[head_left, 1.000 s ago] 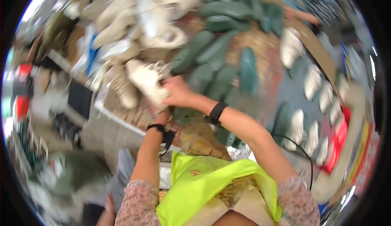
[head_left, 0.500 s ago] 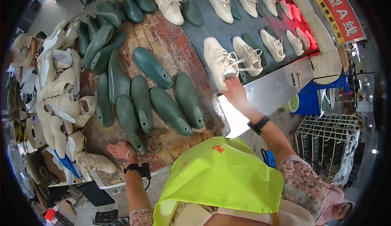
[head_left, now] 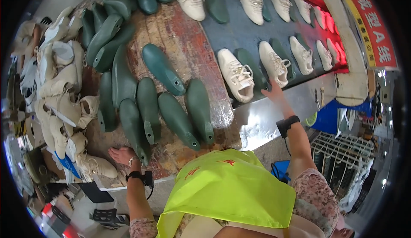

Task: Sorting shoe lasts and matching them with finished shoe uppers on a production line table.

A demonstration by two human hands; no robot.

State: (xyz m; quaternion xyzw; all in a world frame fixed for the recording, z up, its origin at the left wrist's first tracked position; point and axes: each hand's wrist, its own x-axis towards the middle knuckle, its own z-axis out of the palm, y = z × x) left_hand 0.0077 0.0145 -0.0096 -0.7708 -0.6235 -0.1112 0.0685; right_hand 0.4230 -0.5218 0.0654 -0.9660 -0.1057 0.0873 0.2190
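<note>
My left hand (head_left: 121, 155) lies flat on the worn wooden table, fingers stretched out, just left of a green shoe last (head_left: 133, 128). My right hand (head_left: 275, 94) is empty, thumb and fingers apart, slightly blurred at the near edge of the dark conveyor belt (head_left: 227, 36). It is close to the heel of a cream lace-up shoe (head_left: 272, 62) and the near end of a green last (head_left: 252, 68). Left of that last, another cream shoe (head_left: 236, 76) rests on the belt, its opening toward me.
Several green lasts (head_left: 177, 120) cover the table's middle, with more piled at the far left. A heap of cream shoe uppers (head_left: 64, 105) fills the left side. Paired shoes and lasts run along the belt toward a red-lit opening (head_left: 329, 28). A metal ledge (head_left: 265, 118) borders the belt.
My right hand has let go of the cream shoe's heel and moved right. That shoe now stands on the belt beside the green last. My left hand has stayed on the table.
</note>
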